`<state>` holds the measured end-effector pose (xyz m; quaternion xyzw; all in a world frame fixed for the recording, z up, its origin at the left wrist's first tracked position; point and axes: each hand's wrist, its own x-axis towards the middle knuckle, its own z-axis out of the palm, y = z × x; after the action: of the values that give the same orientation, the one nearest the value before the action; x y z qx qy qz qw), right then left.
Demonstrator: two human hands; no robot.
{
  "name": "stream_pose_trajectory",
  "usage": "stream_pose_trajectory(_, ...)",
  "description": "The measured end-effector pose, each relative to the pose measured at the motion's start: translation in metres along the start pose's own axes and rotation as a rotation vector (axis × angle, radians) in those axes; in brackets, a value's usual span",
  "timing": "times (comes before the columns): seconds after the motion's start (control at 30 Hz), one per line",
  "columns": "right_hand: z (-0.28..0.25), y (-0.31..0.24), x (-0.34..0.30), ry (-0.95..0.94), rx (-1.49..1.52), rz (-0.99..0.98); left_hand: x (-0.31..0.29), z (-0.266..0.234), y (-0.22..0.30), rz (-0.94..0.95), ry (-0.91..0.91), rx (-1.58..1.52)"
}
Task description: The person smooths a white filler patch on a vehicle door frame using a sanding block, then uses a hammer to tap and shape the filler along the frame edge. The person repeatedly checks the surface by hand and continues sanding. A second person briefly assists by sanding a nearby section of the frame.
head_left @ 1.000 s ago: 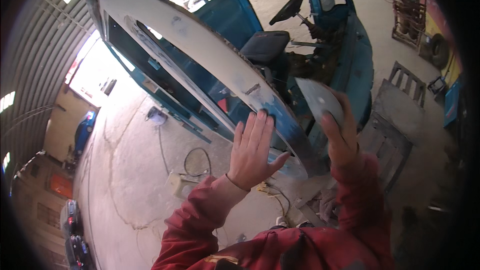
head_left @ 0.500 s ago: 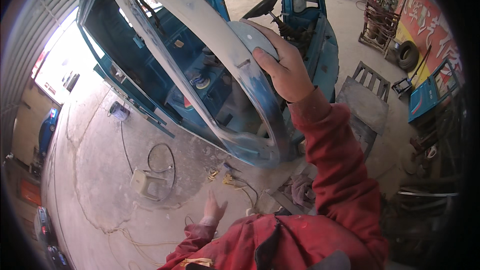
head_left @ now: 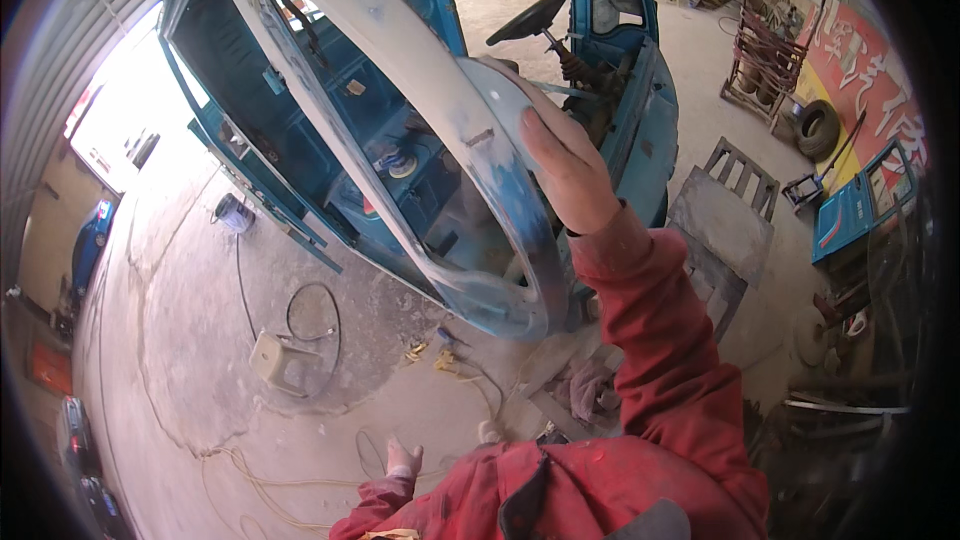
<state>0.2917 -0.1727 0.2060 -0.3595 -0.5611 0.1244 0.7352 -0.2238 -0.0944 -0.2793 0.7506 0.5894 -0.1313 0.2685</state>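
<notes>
Beneath both your hands spreads a dusty, cracked concrete floor (head_left: 180, 360). A blue cab (head_left: 655, 90) stands ahead of your right hand (head_left: 572, 168), and a bright doorway (head_left: 120, 100) glares far to that hand's left. Well off to its right are a red and yellow wall (head_left: 862, 50), a tyre (head_left: 817, 130) and a loose blue door (head_left: 842, 218); nearer on that side lies a grey board (head_left: 722, 217).

Your right hand is closed around a pale grey pad (head_left: 490, 88), thumb on the near face. The pad lies along the edge of the cab's frame (head_left: 405, 65), just left of your hand; the frame is whitish, with blue patches lower down. How hard you press, you can't tell from here.

Your left hand (head_left: 403, 459) hangs low above the floor, fingers apart and empty. Ahead and left of it sit a cream stool (head_left: 283, 364) and, farther off, a bucket (head_left: 235, 214) whose contents can't be made out. Inside the cab, left of your right hand, rests a round tool (head_left: 398, 166); a steering wheel (head_left: 530, 17) is beyond that hand.
</notes>
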Motion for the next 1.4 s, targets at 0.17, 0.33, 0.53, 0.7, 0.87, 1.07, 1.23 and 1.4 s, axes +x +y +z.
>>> stream_pose_trajectory(0.17, 0.001, -0.001, 0.005, -0.028, 0.025, 0.052, -0.015, 0.032, 0.014, 0.024, -0.066, -0.028)
stream_pose_trajectory(0.33, 0.006, -0.012, -0.012, 0.047, -0.078, 0.095, -0.019, 0.048, 0.019, 0.057, -0.02, -0.043)
stream_pose_trajectory(0.53, 0.003, -0.009, 0.002, -0.047, -0.095, -0.037, -0.013, 0.045, 0.015, -0.004, -0.07, -0.031)
stream_pose_trajectory(0.7, 0.016, -0.014, -0.029, -0.005, -0.281, -0.1, -0.007, 0.04, 0.026, 0.109, -0.034, -0.063)
stream_pose_trajectory(0.87, 0.011, -0.014, -0.023, 0.131, -0.593, -0.196, 0.001, 0.036, 0.037, 0.082, -0.017, -0.087)
stream_pose_trajectory(1.07, 0.011, 0.018, -0.042, 0.051, -1.009, -0.336, 0.003, 0.048, 0.017, 0.095, -0.028, -0.151)
stream_pose_trajectory(1.23, 0.032, 0.031, -0.095, 0.02, -1.362, -0.162, 0.003, 0.065, -0.006, -0.025, -0.043, -0.071)
stream_pose_trajectory(1.4, 0.03, 0.026, -0.036, 0.039, -1.33, -0.327, 0.016, 0.066, -0.011, -0.045, -0.128, 0.006)
